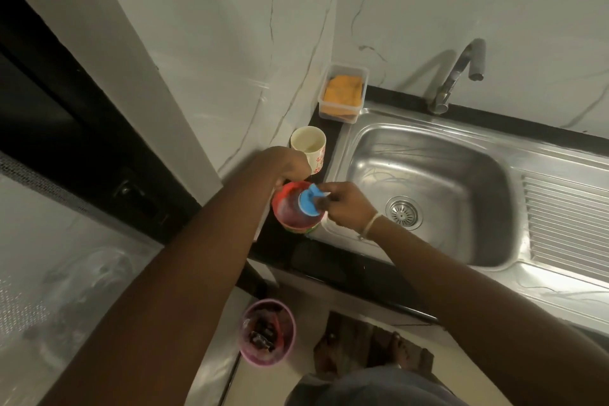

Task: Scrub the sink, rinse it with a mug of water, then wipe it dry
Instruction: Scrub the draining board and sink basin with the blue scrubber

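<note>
A steel sink with a drain strainer is set into a black counter. Left of the basin stands a red bottle with a blue flip cap. My left hand grips the bottle's far side from above. My right hand pinches the blue cap with its fingertips. Behind the bottle a cream mug with red flowers stands upright on the counter. A clear tub holding an orange sponge or cloth sits in the corner.
A chrome tap rises behind the basin. The ribbed draining board lies to the right. Marble walls close the corner at left and back. On the floor below stand a pink bin and my bare feet.
</note>
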Motion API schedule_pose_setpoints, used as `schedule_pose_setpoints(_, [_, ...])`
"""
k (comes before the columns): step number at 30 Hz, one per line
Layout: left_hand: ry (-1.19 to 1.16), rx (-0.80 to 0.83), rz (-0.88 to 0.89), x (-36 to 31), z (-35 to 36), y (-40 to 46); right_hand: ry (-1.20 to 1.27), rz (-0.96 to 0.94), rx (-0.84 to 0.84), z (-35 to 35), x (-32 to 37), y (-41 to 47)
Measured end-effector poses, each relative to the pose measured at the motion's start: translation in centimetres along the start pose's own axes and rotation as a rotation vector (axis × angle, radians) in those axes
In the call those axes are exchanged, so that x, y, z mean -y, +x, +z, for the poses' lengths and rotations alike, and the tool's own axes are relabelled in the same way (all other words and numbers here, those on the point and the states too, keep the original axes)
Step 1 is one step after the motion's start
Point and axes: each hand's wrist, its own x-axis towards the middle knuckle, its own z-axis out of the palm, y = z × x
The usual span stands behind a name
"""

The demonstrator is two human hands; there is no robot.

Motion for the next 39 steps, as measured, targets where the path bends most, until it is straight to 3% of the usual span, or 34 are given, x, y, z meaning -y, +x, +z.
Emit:
schedule_pose_setpoints(3, [0.012,0.024,-0.022,-0.1,0.9,0.8,0.257,0.002,-0.152,-3.0,-1.2,-2.9])
schedule_pose_setpoints(7, [0.193,-0.085,0.085,-1.3,3.1,-0.4,-0.008,0.083,-0.286,-5.7,-6.3,-5.4])
schedule_pose_setpoints(10, [0.392,-0.121,0.19,-2.5,5.5,-1.6,-0.166,0.184,-0.268,-4.9,-9.6,-6.8])
schedule_pose_setpoints(13, [0.429,-0.193,0.194,-2.0,6.7,-1.9,-0.235,0.231,-0.309,-3.6,-9.9,-6.8])
schedule_pose_setpoints(19, [0.477,-0.358,0.14,-0.7,7.1,-2.4,-0.248,0.139,-0.169,-0.2,-6.2,-2.0])
schedule_pose_setpoints(25, [0.604,-0.299,0.11,-2.2,7.3,-2.5,-0.266,0.171,-0.11,-2.9,-7.4,-4.5])
schedule_pose_setpoints(28, [0.717,-0.126,0.152,-5.5,7.6,-2.7,-0.36,0.344,-0.259,-10.4,-11.8,-11.0])
schedule_pose_setpoints(31, [0.861,-0.057,0.27,-10.3,9.5,-3.6,-0.433,0.603,-0.481,-19.2,-16.0,-18.4])
schedule_pose_setpoints(33, [0.912,-0.023,0.304,-13.2,11.4,-3.9,-0.432,0.692,-0.575,-21.1,-17.2,-20.9])
schedule_pose_setpoints(39, [0.713,-0.134,0.499,-19.9,16.0,-3.4,-0.227,0.448,-0.429,-12.8,-13.7,-16.0])
